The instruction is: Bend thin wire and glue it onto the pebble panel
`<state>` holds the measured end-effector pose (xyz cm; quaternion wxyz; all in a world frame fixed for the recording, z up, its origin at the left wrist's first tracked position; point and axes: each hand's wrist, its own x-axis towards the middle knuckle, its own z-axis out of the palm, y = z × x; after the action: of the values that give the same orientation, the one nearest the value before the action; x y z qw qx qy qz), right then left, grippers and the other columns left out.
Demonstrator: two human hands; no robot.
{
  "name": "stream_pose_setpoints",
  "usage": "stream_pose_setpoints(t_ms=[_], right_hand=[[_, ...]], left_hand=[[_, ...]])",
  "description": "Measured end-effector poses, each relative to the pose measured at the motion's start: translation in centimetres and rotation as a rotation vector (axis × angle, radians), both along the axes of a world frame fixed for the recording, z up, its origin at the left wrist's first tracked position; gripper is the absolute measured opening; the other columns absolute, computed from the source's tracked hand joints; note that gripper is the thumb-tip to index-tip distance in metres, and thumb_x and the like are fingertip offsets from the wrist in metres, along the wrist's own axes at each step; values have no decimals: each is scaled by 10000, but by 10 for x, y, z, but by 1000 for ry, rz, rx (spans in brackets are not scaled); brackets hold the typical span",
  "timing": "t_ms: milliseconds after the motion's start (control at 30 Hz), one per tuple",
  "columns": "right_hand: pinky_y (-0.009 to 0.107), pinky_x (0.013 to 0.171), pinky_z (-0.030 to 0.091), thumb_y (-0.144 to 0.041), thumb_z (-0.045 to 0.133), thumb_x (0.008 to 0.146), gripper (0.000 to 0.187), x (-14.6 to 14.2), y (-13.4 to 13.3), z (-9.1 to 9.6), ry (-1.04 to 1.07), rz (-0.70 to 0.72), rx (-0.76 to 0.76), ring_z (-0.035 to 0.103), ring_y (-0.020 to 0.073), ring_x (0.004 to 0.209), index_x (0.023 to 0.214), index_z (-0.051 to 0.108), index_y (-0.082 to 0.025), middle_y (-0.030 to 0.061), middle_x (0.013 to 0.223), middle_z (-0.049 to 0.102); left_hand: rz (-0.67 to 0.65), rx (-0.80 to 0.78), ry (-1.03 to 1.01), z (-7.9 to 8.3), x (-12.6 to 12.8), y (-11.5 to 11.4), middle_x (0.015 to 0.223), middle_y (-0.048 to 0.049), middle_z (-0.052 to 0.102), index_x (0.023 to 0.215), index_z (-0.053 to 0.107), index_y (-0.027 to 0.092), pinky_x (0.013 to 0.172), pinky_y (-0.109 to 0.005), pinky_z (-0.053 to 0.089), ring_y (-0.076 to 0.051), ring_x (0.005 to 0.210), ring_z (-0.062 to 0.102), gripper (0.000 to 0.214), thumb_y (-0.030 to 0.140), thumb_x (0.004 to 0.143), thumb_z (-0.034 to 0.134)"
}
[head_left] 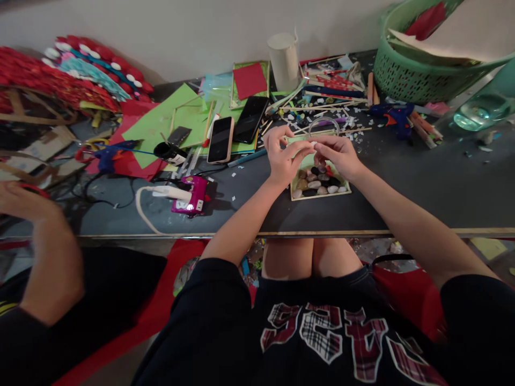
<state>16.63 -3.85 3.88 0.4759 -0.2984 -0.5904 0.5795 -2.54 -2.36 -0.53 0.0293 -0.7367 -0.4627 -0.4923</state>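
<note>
My left hand [285,155] and my right hand [338,154] meet above a small green tray [344,188] with a wooden rim, which lies on the dark table and holds several smooth pebbles [317,184]. Both hands have fingers curled in a pinch, fingertips almost touching over the tray. A small pale piece shows between them, too small to name. A clear ring [324,126] stands just behind the hands.
Two phones [220,139] lie on green paper [169,120] to the left, near a pink power strip [192,195]. A blue glue gun [392,115], sticks and scraps litter the back. A green basket [418,75] stands back right. Another person's arm [44,252] is at left.
</note>
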Motion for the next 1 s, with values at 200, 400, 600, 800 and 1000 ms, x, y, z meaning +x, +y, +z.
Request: stream_pose_setpoints(t_ms=[200, 400, 600, 800, 1000], right_hand=[[200, 523, 465, -692, 873, 715, 543, -2, 4, -4, 27, -14, -6, 601, 69, 555, 895, 812, -183, -24, 642, 682], [176, 545, 450, -644, 922, 678, 484, -3, 5, -7, 104, 15, -73, 601, 48, 576, 869, 829, -209, -32, 676, 703], [177, 545, 437, -624, 955, 620, 476, -4, 7, -11, 145, 2, -116, 602, 45, 580, 864, 848, -229, -34, 691, 732], [185, 539, 450, -639, 944, 626, 482, -3, 7, -7, 88, -63, -40, 571, 43, 553, 846, 850, -220, -33, 651, 721], [229, 560, 524, -657, 950, 580, 499, -2, 8, -4, 22, -137, 43, 559, 66, 544, 810, 852, -225, -22, 657, 734]], left_hand=[[-1, -39, 24, 7, -5, -6, 1006, -93, 612, 981, 782, 284, 1008, -483, 509, -264, 1102, 609, 446, 690, 936, 605], [-31, -3, 61, 7, -9, -7, 954, -89, 614, 939, 761, 271, 1035, -500, 516, -264, 1073, 634, 467, 705, 938, 587], [-30, 58, 86, -4, -13, -2, 946, -81, 653, 931, 755, 258, 1050, -505, 518, -248, 1028, 657, 489, 696, 964, 540], [-14, 104, 121, -7, -13, 3, 1081, -107, 682, 965, 751, 257, 1097, -481, 484, -269, 1143, 641, 489, 703, 953, 549], [-13, 48, 158, 2, -8, 0, 1118, -112, 690, 1025, 772, 286, 1098, -482, 482, -291, 1217, 618, 516, 722, 959, 505]])
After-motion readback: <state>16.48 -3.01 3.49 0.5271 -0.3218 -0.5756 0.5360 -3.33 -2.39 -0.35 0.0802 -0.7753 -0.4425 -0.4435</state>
